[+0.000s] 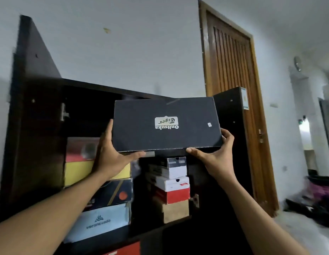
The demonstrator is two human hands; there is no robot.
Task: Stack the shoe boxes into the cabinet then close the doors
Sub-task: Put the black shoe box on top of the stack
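Observation:
A black shoe box with a pale upside-down logo is held up in front of the dark cabinet, level with its top shelf space. My left hand grips its lower left corner, thumb under the front edge. My right hand grips the lower right corner the same way. Inside the cabinet stand two stacks: a left one with a red-and-yellow box, a dark box and a pale blue box, and a right one of white, red and brown boxes.
Both cabinet doors stand open: the left door swings out at the upper left, the right door behind the held box. A brown wooden room door is to the right. Dark items lie on the floor at far right.

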